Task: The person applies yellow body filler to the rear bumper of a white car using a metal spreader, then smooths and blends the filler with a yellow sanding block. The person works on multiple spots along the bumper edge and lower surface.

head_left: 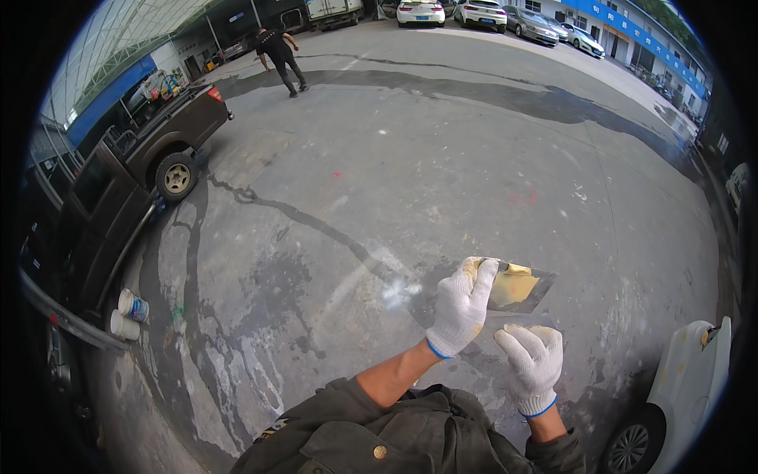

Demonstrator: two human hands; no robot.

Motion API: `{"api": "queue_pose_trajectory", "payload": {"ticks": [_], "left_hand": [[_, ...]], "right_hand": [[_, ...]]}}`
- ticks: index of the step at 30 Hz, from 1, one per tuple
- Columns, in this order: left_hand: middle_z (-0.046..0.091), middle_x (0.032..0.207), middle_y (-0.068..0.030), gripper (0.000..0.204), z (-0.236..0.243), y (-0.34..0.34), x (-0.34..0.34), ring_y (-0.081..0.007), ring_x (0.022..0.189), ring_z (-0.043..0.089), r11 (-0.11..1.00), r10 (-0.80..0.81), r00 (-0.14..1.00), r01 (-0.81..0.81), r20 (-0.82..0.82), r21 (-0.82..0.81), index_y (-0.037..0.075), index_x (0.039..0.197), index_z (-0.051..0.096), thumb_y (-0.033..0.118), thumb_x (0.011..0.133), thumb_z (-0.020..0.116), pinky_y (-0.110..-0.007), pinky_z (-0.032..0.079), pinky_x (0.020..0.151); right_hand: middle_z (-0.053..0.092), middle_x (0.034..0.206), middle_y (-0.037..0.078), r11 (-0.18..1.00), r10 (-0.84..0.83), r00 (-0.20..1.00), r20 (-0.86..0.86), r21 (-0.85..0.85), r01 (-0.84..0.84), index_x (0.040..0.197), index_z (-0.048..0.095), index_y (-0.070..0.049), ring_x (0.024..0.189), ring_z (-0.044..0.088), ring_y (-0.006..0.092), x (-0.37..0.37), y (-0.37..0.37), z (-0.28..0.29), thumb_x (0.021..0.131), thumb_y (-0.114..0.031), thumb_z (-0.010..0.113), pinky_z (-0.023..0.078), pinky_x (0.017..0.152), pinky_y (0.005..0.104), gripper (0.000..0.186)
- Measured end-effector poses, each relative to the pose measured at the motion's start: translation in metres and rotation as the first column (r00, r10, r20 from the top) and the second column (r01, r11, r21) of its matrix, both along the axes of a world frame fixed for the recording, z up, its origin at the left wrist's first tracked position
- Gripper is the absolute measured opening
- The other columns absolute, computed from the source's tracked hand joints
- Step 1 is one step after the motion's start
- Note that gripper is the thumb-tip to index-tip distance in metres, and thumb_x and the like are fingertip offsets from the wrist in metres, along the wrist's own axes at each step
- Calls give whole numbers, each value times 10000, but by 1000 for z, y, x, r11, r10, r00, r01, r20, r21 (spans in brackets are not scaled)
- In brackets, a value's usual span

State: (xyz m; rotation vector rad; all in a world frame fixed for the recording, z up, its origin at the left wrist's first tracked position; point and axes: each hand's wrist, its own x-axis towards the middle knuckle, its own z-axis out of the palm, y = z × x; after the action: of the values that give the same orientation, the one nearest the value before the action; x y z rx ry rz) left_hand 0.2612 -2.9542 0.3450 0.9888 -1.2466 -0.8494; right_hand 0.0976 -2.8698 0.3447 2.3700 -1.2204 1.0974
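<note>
Nearest of all was the person's dark green jacket (395, 434). At the lower right stood a white car (683, 387) with one wheel showing. Nothing stood between the hands and the camera.

Both hands wore white gloves with blue cuffs. The left hand (462, 306) was closed around the left edge of a flat metal plate (521, 288), its fingers curled over the top. The plate was held up in the air over the grey ground (442, 158), and yellow paste was smeared on it. The right hand (533, 362) was just below the plate. Its fingers were bent and close to the plate's lower edge, but it was hard to tell if they touched it.

Farther left, two white tubs (126, 314) lay beside a dark pickup truck (134, 174). Far off, a person in black (280, 59) walked by, and parked cars (482, 14) stood at the back.
</note>
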Motion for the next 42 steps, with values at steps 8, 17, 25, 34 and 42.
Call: {"api": "queue_pose_trajectory", "payload": {"ticks": [8,17,25,34,42], "left_hand": [[728,816,-136,234,7,8,8,-158,707,677,933,-345,923,358,169,-49,13,1080,709,217,1080,594,-307,534,675],[727,827,-93,239,26,15,13,-114,729,652,988,-152,971,147,183,45,4,1091,711,217,1081,603,-282,530,681],[708,837,-67,259,8,38,-23,-81,760,633,992,-97,995,100,33,-71,-8,1196,692,200,1099,572,-250,518,695],[668,723,-115,224,-13,50,-26,-173,640,676,966,-211,957,235,199,-106,26,1165,705,201,1069,601,-324,525,621],[721,869,-41,214,-1,17,-5,-70,799,608,942,-300,941,318,-157,106,-36,1046,715,139,1071,594,-261,518,741]], "right_hand": [[761,1121,134,888,-34,681,731,335,-315,1087,743,6,1034,725,253,-52,-9,38,848,101,651,565,926,345,273],[683,1046,72,926,-299,697,652,376,45,1163,691,25,938,635,143,-72,-15,35,982,9,601,521,854,284,204],[727,1074,77,893,-318,123,940,341,-295,1233,673,70,930,667,106,-22,-27,0,1043,-96,603,545,820,252,262],[684,1152,66,962,-198,-146,969,164,-216,1279,636,20,959,673,132,-12,-29,22,1085,-196,559,559,849,284,300],[760,1184,167,743,-86,536,840,412,-527,1214,726,59,1087,715,226,-59,-8,38,959,-4,645,566,969,352,275]]}}
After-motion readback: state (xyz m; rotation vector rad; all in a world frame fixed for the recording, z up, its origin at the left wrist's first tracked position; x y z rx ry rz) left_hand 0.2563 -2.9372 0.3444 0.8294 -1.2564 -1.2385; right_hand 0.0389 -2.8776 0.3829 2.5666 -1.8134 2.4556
